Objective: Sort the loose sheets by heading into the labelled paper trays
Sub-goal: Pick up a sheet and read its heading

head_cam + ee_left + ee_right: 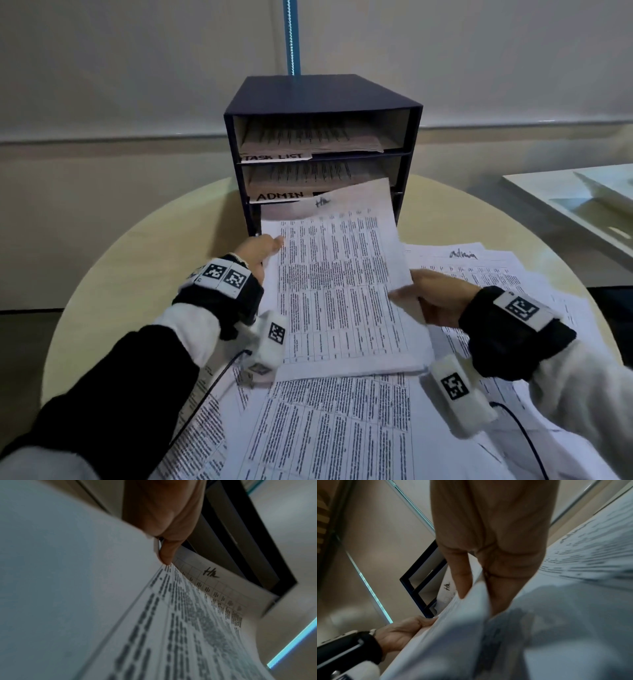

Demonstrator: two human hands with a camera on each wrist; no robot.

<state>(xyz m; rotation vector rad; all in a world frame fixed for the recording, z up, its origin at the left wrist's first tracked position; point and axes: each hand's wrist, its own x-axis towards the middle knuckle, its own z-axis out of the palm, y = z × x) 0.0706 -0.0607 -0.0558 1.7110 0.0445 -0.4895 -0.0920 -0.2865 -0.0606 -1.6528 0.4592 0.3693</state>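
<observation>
A thin bundle of printed table sheets (pixel 342 274) with a short handwritten heading at its far end is held tilted above the table. My left hand (pixel 260 253) pinches its left edge, thumb on top (pixel 166 555). My right hand (pixel 431 298) grips the right edge, thumb over and fingers (pixel 503 588) under. The far end of the bundle lies at the slot below the ADMIN label (pixel 280 196) of the dark tray unit (pixel 322 99). The slot above carries the label TASK LIST (pixel 275 157). Both upper trays hold paper. The lowest slot is hidden behind the bundle.
Several loose sheets (pixel 342 428) cover the near half of the round beige table (pixel 137 257); one at the right is headed Admin (pixel 462 255). A blue pole (pixel 293 34) rises behind the unit. A white surface (pixel 582 205) stands at the far right.
</observation>
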